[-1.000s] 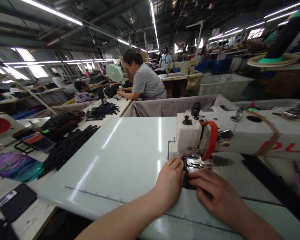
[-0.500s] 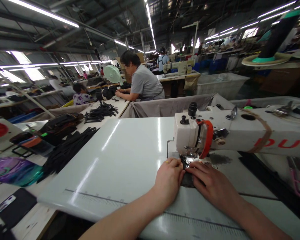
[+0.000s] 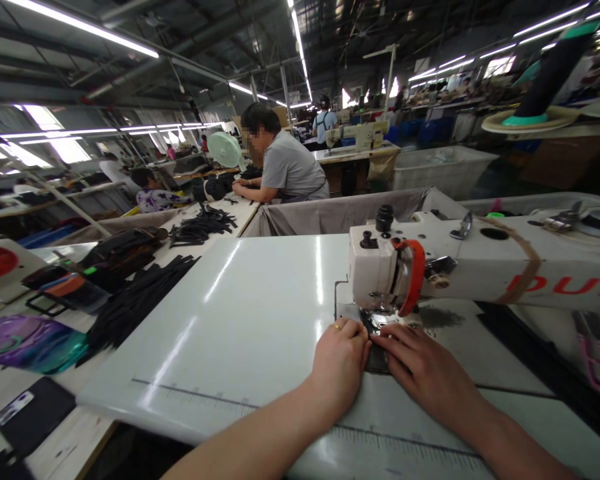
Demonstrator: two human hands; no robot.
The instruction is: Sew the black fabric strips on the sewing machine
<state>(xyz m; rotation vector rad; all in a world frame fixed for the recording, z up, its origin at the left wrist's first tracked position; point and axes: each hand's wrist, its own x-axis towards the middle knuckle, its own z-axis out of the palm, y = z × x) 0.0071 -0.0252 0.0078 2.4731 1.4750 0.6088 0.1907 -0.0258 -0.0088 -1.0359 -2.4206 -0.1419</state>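
Observation:
A white sewing machine [image 3: 380,267] with an orange-red guard stands over the pale work table [image 3: 260,293]. Right in front of its presser foot [image 3: 380,320], my left hand [image 3: 343,363] has its fingers curled closed, with a ring on one of them. My right hand [image 3: 420,363] lies close beside it, fingers together and bent, tips near the needle area. Between the fingertips is a small black fabric piece [image 3: 364,325], mostly hidden by both hands.
Black strips [image 3: 140,300] are heaped at left, near a phone [image 3: 34,417] and a purple-teal bag [image 3: 35,343]. Pink-handled scissors [image 3: 596,353] and a long black strip [image 3: 535,353] lie at right. A co-worker [image 3: 293,167] leans over the bench beyond.
Both hands stay at the presser foot, with only a very slight shift of the left hand. The seated person at far left has leaned a little.

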